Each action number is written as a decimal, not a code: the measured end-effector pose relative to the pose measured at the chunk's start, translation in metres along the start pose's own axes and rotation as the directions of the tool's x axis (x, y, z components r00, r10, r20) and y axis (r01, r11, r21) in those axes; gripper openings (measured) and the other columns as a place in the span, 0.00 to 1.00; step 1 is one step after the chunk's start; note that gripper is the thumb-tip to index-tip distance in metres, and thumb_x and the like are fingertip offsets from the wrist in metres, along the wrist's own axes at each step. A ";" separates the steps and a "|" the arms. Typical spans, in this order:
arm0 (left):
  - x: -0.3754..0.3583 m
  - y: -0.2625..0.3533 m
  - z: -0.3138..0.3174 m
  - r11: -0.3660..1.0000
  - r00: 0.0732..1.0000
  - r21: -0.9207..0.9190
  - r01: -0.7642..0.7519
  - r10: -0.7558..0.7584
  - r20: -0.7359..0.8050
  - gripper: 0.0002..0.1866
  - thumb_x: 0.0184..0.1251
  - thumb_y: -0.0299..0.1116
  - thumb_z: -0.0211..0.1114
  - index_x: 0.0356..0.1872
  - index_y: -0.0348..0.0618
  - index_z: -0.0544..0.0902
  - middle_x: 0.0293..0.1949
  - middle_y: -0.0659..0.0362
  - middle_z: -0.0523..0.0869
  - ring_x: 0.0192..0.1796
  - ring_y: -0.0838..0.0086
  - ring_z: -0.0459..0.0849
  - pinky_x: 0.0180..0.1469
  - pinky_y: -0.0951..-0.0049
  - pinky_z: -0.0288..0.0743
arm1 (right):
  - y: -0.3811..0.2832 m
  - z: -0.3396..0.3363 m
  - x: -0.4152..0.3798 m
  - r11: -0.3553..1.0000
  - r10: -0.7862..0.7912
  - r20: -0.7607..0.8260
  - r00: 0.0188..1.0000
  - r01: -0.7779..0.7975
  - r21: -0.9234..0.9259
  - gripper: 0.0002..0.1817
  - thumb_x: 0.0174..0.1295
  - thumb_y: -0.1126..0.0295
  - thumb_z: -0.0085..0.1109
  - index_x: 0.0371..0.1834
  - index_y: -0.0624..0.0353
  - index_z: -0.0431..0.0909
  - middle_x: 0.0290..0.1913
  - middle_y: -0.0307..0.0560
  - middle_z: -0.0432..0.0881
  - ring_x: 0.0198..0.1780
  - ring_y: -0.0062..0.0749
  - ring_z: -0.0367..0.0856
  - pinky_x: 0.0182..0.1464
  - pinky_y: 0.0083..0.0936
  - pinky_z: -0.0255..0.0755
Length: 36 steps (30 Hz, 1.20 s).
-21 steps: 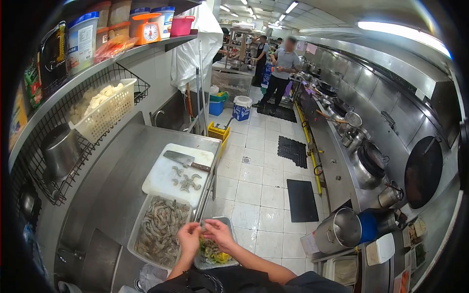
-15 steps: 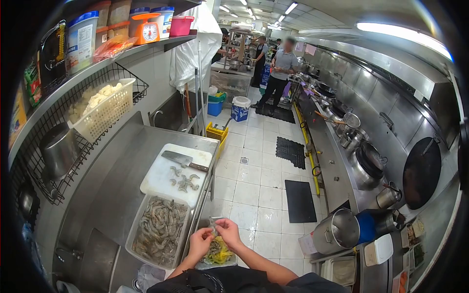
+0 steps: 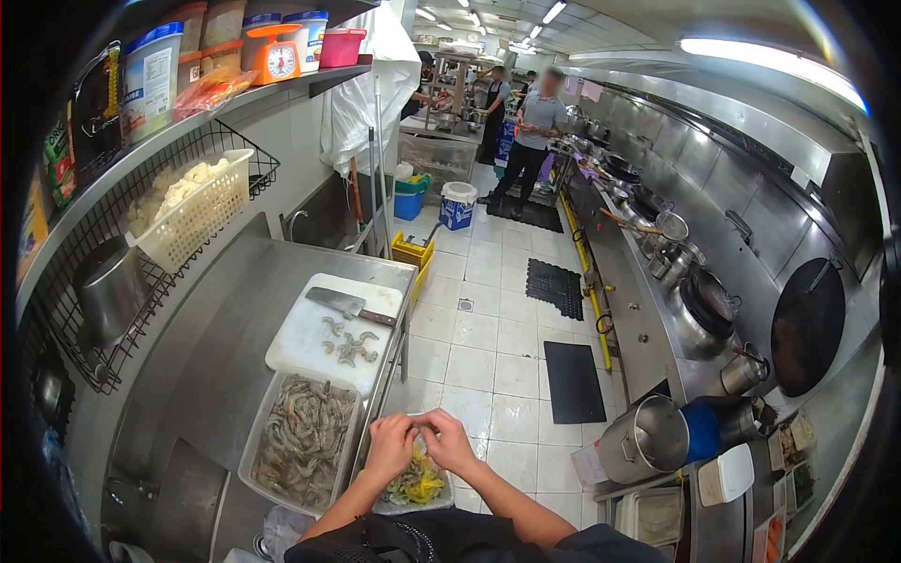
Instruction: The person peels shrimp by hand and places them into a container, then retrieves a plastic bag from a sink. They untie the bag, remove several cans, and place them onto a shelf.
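My left hand (image 3: 390,445) and my right hand (image 3: 446,439) meet at the fingertips, closed on something small that I cannot make out. Below them is a container with a yellow bag and shrimp scraps (image 3: 419,483). To the left, a clear plastic tub (image 3: 250,450) holds many raw shrimp (image 3: 305,441). Behind it on the steel counter lies a white cutting board (image 3: 305,342), bearing a cleaver (image 3: 336,301) and several peeled shrimp (image 3: 349,349).
A wire rack with a white basket (image 3: 202,211) hangs on the left wall. Woks and a large pot (image 3: 648,441) line the right side. Black mats (image 3: 572,385) lie on the tiled floor. Other people (image 3: 538,122) stand in the background.
My two hands have drawn closer together and tilted, and the small item between them is now hidden. The whole view has shifted slightly. The cutting board and tub have not moved on the counter.
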State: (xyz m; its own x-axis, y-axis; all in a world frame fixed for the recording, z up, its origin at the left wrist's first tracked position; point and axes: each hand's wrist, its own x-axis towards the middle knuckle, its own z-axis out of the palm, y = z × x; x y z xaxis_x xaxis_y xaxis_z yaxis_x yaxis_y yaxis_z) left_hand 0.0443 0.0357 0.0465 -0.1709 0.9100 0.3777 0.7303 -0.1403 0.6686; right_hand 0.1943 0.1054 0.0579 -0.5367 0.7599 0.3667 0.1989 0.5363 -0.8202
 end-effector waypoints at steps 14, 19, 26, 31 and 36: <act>0.000 0.009 -0.002 0.993 0.998 -0.106 0.042 -0.046 -0.036 0.05 0.69 0.33 0.65 0.40 0.45 0.86 0.38 0.59 0.87 0.49 0.63 0.84 0.62 0.55 0.60 | 0.026 -0.018 0.007 0.429 0.479 0.372 0.795 -0.581 0.691 0.06 0.71 0.77 0.64 0.48 0.66 0.84 0.39 0.43 0.87 0.35 0.23 0.82 0.40 0.22 0.78; -0.004 -0.025 0.012 0.971 0.980 -0.137 0.196 -0.200 -0.015 0.06 0.70 0.34 0.65 0.40 0.46 0.86 0.38 0.61 0.87 0.48 0.65 0.84 0.63 0.55 0.59 | 0.025 -0.016 0.004 0.131 0.512 0.452 0.730 -0.587 0.799 0.07 0.72 0.77 0.62 0.49 0.67 0.83 0.40 0.44 0.85 0.35 0.25 0.81 0.40 0.25 0.79; -0.006 -0.028 0.026 0.905 0.961 -0.347 0.245 -0.275 -0.038 0.17 0.65 0.24 0.67 0.55 0.40 0.85 0.42 0.57 0.89 0.52 0.66 0.86 0.62 0.61 0.72 | 0.019 -0.004 0.006 0.478 0.603 0.189 0.775 -0.540 0.693 0.07 0.70 0.80 0.62 0.50 0.64 0.82 0.39 0.41 0.86 0.37 0.23 0.84 0.41 0.21 0.79; -0.004 -0.007 0.014 0.658 0.905 -0.636 0.403 -0.388 0.173 0.16 0.67 0.21 0.69 0.56 0.32 0.84 0.40 0.58 0.89 0.45 0.75 0.88 0.48 0.74 0.82 | 0.020 0.017 0.000 0.630 0.512 0.103 0.853 -0.454 0.630 0.06 0.67 0.80 0.65 0.46 0.67 0.84 0.36 0.42 0.87 0.37 0.21 0.83 0.41 0.20 0.78; -0.004 -0.001 0.002 0.504 0.854 -0.721 0.476 -0.461 0.241 0.13 0.66 0.18 0.68 0.51 0.31 0.87 0.34 0.61 0.87 0.38 0.76 0.89 0.44 0.75 0.84 | 0.015 0.018 0.000 0.641 0.506 0.144 0.850 -0.483 0.597 0.05 0.67 0.81 0.66 0.43 0.68 0.86 0.38 0.45 0.88 0.36 0.22 0.84 0.40 0.20 0.78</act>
State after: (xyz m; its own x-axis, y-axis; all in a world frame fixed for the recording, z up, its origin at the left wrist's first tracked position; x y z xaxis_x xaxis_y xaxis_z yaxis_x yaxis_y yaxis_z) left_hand 0.0452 0.0332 0.0435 -0.3234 0.9358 -0.1403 -0.1906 0.0808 0.9783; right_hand 0.1830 0.1066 0.0378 -0.4739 0.8647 -0.1667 -0.1027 -0.2422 -0.9648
